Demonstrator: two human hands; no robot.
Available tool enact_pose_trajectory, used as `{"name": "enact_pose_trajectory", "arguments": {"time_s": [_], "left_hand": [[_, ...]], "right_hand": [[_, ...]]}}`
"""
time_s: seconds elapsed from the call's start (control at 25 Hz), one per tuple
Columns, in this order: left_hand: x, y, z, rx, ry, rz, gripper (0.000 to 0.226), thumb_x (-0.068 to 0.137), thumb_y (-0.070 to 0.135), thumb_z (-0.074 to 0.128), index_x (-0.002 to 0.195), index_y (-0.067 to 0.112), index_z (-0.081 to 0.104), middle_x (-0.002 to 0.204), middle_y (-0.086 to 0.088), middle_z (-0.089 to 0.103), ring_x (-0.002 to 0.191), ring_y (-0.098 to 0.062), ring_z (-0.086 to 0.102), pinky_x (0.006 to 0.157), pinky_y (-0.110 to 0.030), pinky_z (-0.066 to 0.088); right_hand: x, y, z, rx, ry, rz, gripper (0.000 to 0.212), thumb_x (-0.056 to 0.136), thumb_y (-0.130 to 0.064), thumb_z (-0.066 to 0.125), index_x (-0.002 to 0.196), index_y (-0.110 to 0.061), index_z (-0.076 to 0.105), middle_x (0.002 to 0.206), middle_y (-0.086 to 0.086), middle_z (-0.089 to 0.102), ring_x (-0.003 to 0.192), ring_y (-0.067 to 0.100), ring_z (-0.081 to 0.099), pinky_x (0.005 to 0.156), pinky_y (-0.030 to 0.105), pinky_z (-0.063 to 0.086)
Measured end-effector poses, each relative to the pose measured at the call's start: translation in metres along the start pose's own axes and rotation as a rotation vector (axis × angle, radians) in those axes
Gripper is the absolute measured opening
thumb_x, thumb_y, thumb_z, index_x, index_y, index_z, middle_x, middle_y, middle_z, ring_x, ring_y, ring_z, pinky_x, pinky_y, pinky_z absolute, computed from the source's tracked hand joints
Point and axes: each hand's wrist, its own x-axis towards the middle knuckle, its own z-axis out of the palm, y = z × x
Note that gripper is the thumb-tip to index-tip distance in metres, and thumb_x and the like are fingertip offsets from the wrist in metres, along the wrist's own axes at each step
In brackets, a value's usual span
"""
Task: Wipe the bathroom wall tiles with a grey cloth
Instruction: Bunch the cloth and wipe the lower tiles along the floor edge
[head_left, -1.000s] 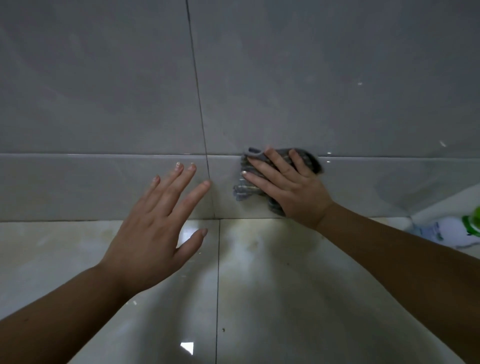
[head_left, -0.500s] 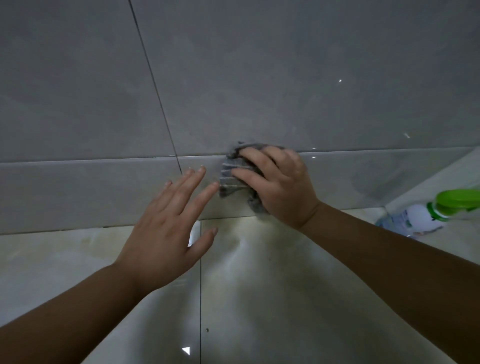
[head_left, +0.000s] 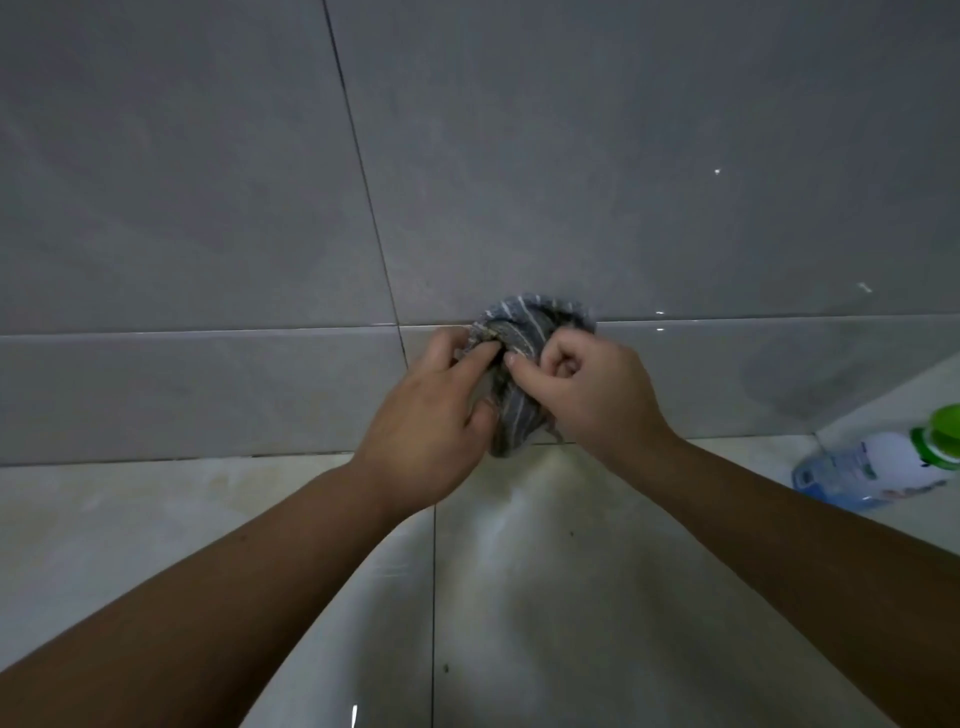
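Left hand (head_left: 431, 415) and right hand (head_left: 597, 395) gripping bunched, striped grey cloth (head_left: 519, 358)

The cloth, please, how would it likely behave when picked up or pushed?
Probably floppy: the cloth bunches into folds between the left hand and right hand. Likely light: fingers alone pinch it. It may slide easily on glossy tiles.

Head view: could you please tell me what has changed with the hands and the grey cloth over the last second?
The left hand moved right and took hold of the grey cloth. The right hand, earlier pressing it flat on the wall tiles, curled its fingers round it, so the cloth is now bunched between both hands. The green-capped bottle stayed at the right edge.
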Motion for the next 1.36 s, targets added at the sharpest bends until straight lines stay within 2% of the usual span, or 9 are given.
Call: {"name": "enact_pose_trajectory", "arguments": {"time_s": [0.16, 0.4, 0.52, 0.72, 0.92, 1.0, 1.2, 1.28, 1.36], "left_hand": [[0.006, -0.006, -0.015, -0.073, -0.077, 0.032, 0.052, 0.088, 0.011, 0.045, 0.139, 0.016, 0.051, 0.14, -0.004, 0.04, 0.125, -0.018, 0.043, 0.096, -0.014, 0.03], [-0.009, -0.032, -0.061, -0.155, 0.082, -0.039, 0.041, 0.094, 0.008, 0.052, 0.13, 0.024, 0.063, 0.132, 0.01, 0.053, 0.114, 0.007, 0.043, 0.092, 0.007, 0.02], [-0.023, -0.05, -0.069, -0.072, 0.206, -0.082, 0.037, 0.095, 0.026, 0.049, 0.13, 0.028, 0.062, 0.128, 0.014, 0.057, 0.107, -0.002, 0.052, 0.087, -0.001, 0.031], [-0.049, -0.071, -0.056, 0.295, 0.124, 0.181, 0.045, 0.093, 0.027, 0.046, 0.135, 0.015, 0.057, 0.135, -0.005, 0.058, 0.127, -0.021, 0.049, 0.106, -0.03, 0.033], [-0.06, -0.085, -0.065, 0.375, 0.148, 0.215, 0.05, 0.093, 0.02, 0.051, 0.142, 0.011, 0.049, 0.151, -0.008, 0.044, 0.145, -0.024, 0.033, 0.116, -0.047, 0.029], [-0.062, -0.088, -0.066, 0.407, 0.146, 0.23, 0.052, 0.092, 0.016, 0.052, 0.144, 0.01, 0.047, 0.154, -0.011, 0.039, 0.147, -0.026, 0.028, 0.118, -0.051, 0.025], [-0.07, -0.103, -0.061, 0.541, 0.078, 0.246, 0.058, 0.096, 0.028, 0.048, 0.15, 0.011, 0.037, 0.161, -0.012, 0.023, 0.151, -0.028, 0.015, 0.12, -0.054, 0.018], [-0.074, -0.107, -0.058, 0.56, 0.061, 0.22, 0.06, 0.098, 0.037, 0.044, 0.152, 0.012, 0.034, 0.162, -0.011, 0.02, 0.151, -0.027, 0.013, 0.121, -0.052, 0.016], [-0.078, -0.11, -0.058, 0.569, 0.054, 0.209, 0.062, 0.099, 0.042, 0.042, 0.153, 0.013, 0.032, 0.163, -0.011, 0.019, 0.152, -0.026, 0.012, 0.121, -0.052, 0.016]], "right_hand": [[0.008, -0.008, 0.007, 0.491, -0.574, 0.369, 0.036, 0.096, -0.018, 0.043, 0.075, -0.01, 0.071, 0.077, 0.012, 0.074, 0.075, 0.022, 0.071, 0.075, 0.032, 0.056], [0.032, -0.001, 0.015, 0.721, -0.626, 0.428, 0.051, 0.095, -0.018, 0.024, 0.095, 0.003, 0.071, 0.098, 0.021, 0.073, 0.101, 0.03, 0.069, 0.098, 0.031, 0.048], [0.035, -0.005, 0.029, 0.673, -0.643, 0.457, 0.053, 0.097, -0.018, 0.023, 0.099, 0.007, 0.069, 0.093, 0.017, 0.074, 0.099, 0.028, 0.07, 0.097, 0.025, 0.048], [0.024, 0.004, 0.054, 0.356, -0.739, 0.424, 0.048, 0.1, -0.024, 0.03, 0.095, -0.004, 0.073, 0.098, 0.01, 0.073, 0.102, 0.02, 0.069, 0.109, 0.026, 0.038], [0.035, -0.013, 0.03, 0.496, -0.517, 0.414, 0.046, 0.1, -0.027, 0.038, 0.093, 0.001, 0.073, 0.088, 0.015, 0.075, 0.088, 0.024, 0.073, 0.091, 0.028, 0.053], [0.038, -0.02, 0.047, 0.551, -0.569, 0.377, 0.043, 0.1, -0.029, 0.038, 0.103, 0.0, 0.07, 0.093, 0.013, 0.075, 0.092, 0.024, 0.072, 0.095, 0.03, 0.052], [0.033, 0.003, 0.108, 0.327, -0.824, 0.403, 0.049, 0.102, -0.04, 0.037, 0.081, -0.021, 0.077, 0.102, 0.0, 0.075, 0.103, 0.015, 0.069, 0.115, 0.044, 0.03], [0.033, 0.017, 0.116, 0.27, -0.824, 0.502, 0.052, 0.1, -0.047, 0.038, 0.076, -0.025, 0.079, 0.099, -0.005, 0.075, 0.106, 0.017, 0.067, 0.111, 0.054, 0.031], [0.03, 0.018, 0.106, 0.201, -0.763, 0.585, 0.049, 0.1, -0.043, 0.04, 0.084, -0.015, 0.077, 0.099, 0.001, 0.076, 0.104, 0.019, 0.068, 0.105, 0.048, 0.04]]}}
